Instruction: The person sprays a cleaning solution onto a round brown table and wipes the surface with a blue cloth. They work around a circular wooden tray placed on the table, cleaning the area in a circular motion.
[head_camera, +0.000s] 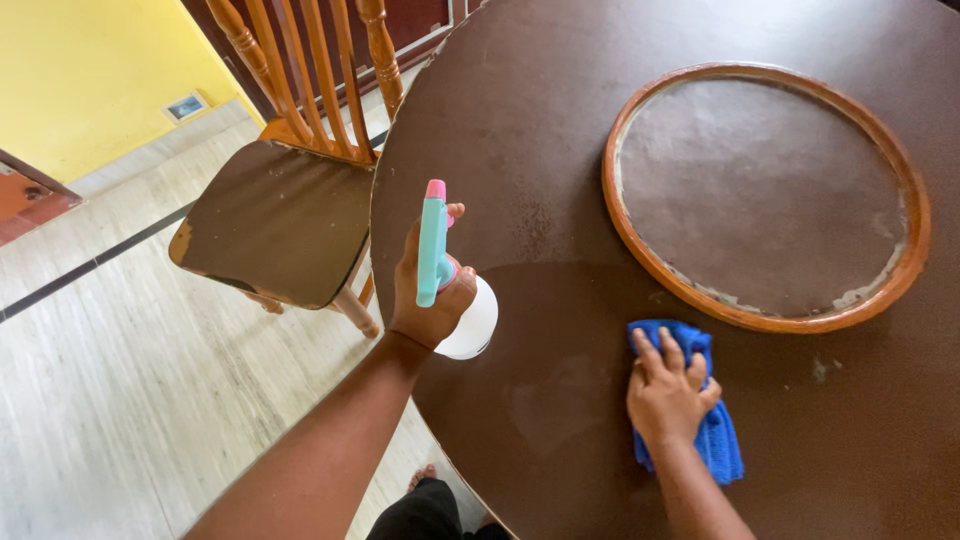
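Observation:
My left hand (428, 290) grips a spray bottle (435, 250) with a teal trigger head, a pink tip and a white body (474, 322). It hangs over the near left edge of a dark brown round table (520, 130). My right hand (665, 390) lies flat on a blue cloth (718, 440) pressed against the tabletop, fingers spread. A damp, duller patch (545, 400) shows on the wood between the two hands.
A raised round turntable with an orange wooden rim (760, 322) sits in the table's middle, just beyond the cloth. A wooden chair (280, 215) with a worn dark seat stands at the left by the table edge. Pale tiled floor (110, 380) lies below; my foot (422, 475) shows near the table.

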